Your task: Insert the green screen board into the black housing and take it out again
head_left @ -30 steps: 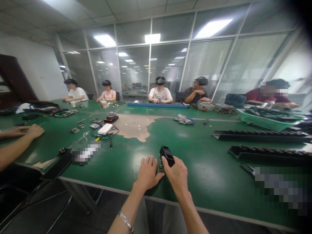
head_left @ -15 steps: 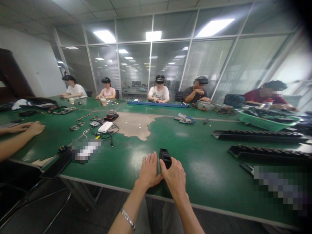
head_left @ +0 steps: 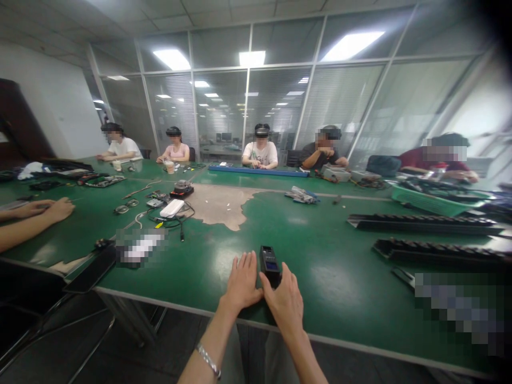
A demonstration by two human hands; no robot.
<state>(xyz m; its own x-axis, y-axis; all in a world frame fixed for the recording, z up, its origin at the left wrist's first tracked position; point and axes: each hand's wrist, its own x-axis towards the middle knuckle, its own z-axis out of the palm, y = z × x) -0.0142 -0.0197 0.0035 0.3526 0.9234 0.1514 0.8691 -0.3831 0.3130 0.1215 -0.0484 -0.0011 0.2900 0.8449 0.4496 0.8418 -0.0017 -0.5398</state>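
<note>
A small black box-shaped device (head_left: pixel 271 265) with a dark bluish screen rests on the green table, close to its front edge. My left hand (head_left: pixel 241 282) lies flat just left of it, fingers stretched out and its thumb pointing toward my right hand. My right hand (head_left: pixel 285 298) is at the device's near end. Its thumb and forefinger are spread to either side of that end, loosely and apart. Whether the thumb still touches the casing is hard to see.
Left on the green table (head_left: pixel 320 240) lie a white box-shaped item (head_left: pixel 172 208), cables and a phone-like blurred item. To the right are black slotted rails (head_left: pixel 436 250) and a green basket (head_left: pixel 440 200). Another person's hands (head_left: pixel 60 210) rest at the left; several people sit opposite.
My right hand has drawn back slightly toward me and its thumb and forefinger have parted, uncovering the device's screen. My left hand has barely moved.
</note>
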